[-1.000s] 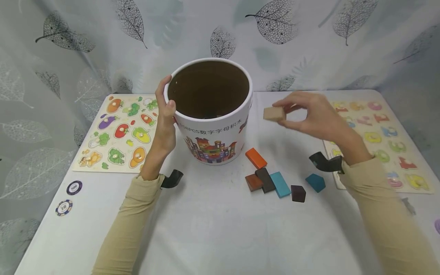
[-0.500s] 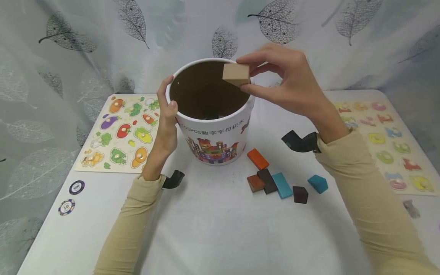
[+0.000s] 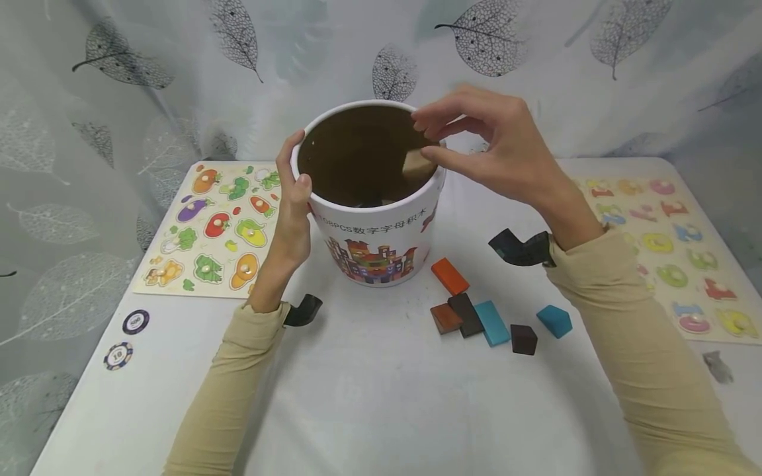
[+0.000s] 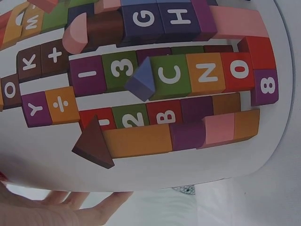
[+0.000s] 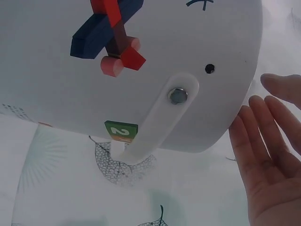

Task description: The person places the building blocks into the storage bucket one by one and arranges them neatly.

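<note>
In the head view my left hand (image 3: 293, 211) grips the rim of a large white bucket (image 3: 381, 210), thumb on the near side. Printed coloured letter blocks cover the bucket's wall in the left wrist view. My right hand (image 3: 485, 135) is over the right rim, thumb and fingers apart with nothing between them. Just below the fingertips, a plain wooden block (image 3: 417, 164) is inside the bucket mouth, slightly blurred. Loose blocks lie in front of the bucket: an orange block (image 3: 450, 276), a brown block (image 3: 446, 318), a black block (image 3: 466, 315) and a light blue block (image 3: 492, 323).
A dark cube (image 3: 524, 339) and a blue angular block (image 3: 554, 320) lie farther right. A vegetable puzzle board (image 3: 199, 277) is at left, a number puzzle board (image 3: 673, 254) at right. Two poker chips (image 3: 135, 322) lie front left. A leaf-print curtain (image 3: 333, 53) hangs behind.
My right hand carried the wooden block left from beside the bucket to over its mouth, then let it go. The block has dropped below the fingers. My left hand stays on the rim.
</note>
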`<state>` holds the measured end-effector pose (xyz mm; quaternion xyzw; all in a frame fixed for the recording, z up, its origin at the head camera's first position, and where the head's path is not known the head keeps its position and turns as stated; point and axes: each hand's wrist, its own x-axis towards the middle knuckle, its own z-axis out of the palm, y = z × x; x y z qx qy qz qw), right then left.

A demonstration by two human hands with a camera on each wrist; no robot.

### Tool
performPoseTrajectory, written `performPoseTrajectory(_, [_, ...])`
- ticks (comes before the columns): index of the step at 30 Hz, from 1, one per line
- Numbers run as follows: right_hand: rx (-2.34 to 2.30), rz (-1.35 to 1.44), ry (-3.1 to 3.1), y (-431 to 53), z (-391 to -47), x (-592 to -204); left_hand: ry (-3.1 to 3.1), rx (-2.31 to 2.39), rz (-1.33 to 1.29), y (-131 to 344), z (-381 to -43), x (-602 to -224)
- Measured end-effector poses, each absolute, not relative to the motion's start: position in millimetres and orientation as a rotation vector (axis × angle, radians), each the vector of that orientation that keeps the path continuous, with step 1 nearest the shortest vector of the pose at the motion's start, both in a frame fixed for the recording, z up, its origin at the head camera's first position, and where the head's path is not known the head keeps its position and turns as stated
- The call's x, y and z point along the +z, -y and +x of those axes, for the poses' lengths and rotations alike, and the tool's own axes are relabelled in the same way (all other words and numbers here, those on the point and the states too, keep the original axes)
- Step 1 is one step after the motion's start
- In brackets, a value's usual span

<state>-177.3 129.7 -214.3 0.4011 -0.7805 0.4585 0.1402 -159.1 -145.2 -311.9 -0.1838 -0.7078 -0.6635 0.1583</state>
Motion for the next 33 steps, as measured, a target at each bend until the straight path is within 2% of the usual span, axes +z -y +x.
performPoseTrajectory(15, [1.235,1.133,2.342,-164.6,-143.2,-223.0,1.993,-1.919,-0.526,147.6,-159.1,-310.1])
performPoseTrajectory(21, [1.157,1.049,2.486,-177.5,-131.6,-265.4,2.003,-1.912,-0.526,146.6,-158.2,-310.1])
performPoseTrajectory(27, [1.103,0.960,2.737,-170.7,-119.8,-317.2,2.006,-1.919,-0.513,144.2,-157.9,-309.7])
performPoseTrajectory(33, [1.078,0.817,3.013,-160.0,-114.5,-344.7,2.010,-1.919,-0.508,143.1,-157.0,-309.5])
